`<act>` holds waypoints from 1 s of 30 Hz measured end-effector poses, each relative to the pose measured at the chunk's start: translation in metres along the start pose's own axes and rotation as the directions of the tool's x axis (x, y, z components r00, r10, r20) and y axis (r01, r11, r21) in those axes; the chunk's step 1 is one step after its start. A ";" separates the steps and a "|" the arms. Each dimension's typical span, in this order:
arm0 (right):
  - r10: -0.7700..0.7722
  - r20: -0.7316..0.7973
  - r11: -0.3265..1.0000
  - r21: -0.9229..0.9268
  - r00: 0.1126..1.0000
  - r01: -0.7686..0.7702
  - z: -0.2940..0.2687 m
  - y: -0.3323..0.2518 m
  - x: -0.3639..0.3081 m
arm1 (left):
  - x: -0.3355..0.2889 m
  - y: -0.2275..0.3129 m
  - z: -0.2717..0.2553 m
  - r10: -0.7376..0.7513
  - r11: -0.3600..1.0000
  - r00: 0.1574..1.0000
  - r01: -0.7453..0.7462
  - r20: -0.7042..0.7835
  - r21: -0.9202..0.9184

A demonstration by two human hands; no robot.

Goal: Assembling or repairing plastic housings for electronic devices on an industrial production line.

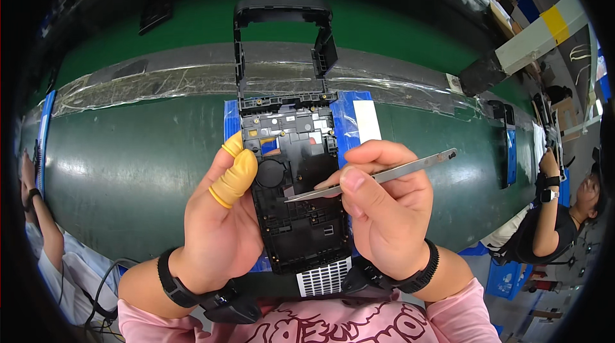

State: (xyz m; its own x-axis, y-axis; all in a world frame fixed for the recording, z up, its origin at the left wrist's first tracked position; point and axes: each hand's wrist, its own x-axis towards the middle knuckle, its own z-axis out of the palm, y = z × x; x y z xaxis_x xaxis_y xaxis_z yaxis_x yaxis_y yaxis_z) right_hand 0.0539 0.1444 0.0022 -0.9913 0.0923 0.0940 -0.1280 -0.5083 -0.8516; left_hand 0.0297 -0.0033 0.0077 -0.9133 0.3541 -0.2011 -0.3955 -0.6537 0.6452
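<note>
A black plastic housing (298,221) with an open rectangular frame at its far end is in front of me, its inner side up, with ribs, a round boss and small brass-coloured inserts. My left hand (221,234) grips its left edge, with yellow finger cots on the thumb and a finger. Between the thumb and fingers of my right hand (391,215) is a pair of metal tweezers (407,169), slanting down to the left. The tweezer tips are over the middle of the housing, below the round boss. I cannot tell whether they touch it or pinch anything.
Behind the housing is a blue pad (346,122) with a white strip (367,121). A white slotted piece (323,279) is near my body. A taped rail (173,80) crosses the green bench (128,151). A blue-and-black part (510,144) and co-workers are at the sides.
</note>
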 end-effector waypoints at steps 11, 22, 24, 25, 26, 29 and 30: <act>0.006 -0.047 0.990 -0.138 0.999 -0.013 0.006 0.001 0.002 | 0.001 -0.002 -0.003 0.019 1.000 1.000 -0.019 -0.013 0.021; 0.001 0.042 0.998 -0.065 0.999 0.002 0.000 0.002 0.002 | 0.000 -0.002 -0.001 0.028 0.999 0.999 -0.027 -0.028 0.025; -0.001 0.035 0.997 -0.079 0.999 0.003 0.000 0.004 0.002 | 0.000 -0.003 -0.001 0.026 0.999 0.999 -0.026 -0.028 0.024; -0.002 0.029 0.996 -0.092 1.000 0.004 0.000 0.004 0.002 | 0.000 -0.003 -0.001 0.025 0.999 0.999 -0.024 -0.030 0.025; -0.002 0.029 0.996 -0.092 1.000 0.005 -0.001 0.004 0.001 | 0.000 -0.003 -0.002 0.025 0.999 0.999 -0.025 -0.029 0.024; -0.017 0.040 0.994 -0.109 0.999 0.021 -0.001 0.004 0.000 | 0.000 -0.002 -0.005 -0.003 1.000 1.000 0.003 -0.012 0.004; 0.006 -0.011 0.997 -0.080 1.000 -0.007 0.002 0.002 0.000 | 0.000 -0.002 -0.005 -0.014 1.000 1.000 0.014 -0.010 -0.002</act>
State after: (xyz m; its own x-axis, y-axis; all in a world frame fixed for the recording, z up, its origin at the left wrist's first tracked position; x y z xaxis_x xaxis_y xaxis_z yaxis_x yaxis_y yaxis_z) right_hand 0.0538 0.1422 0.0016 -0.9917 0.0984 0.0828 -0.1179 -0.4387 -0.8909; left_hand 0.0301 -0.0052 0.0026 -0.9086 0.3565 -0.2178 -0.4086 -0.6500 0.6407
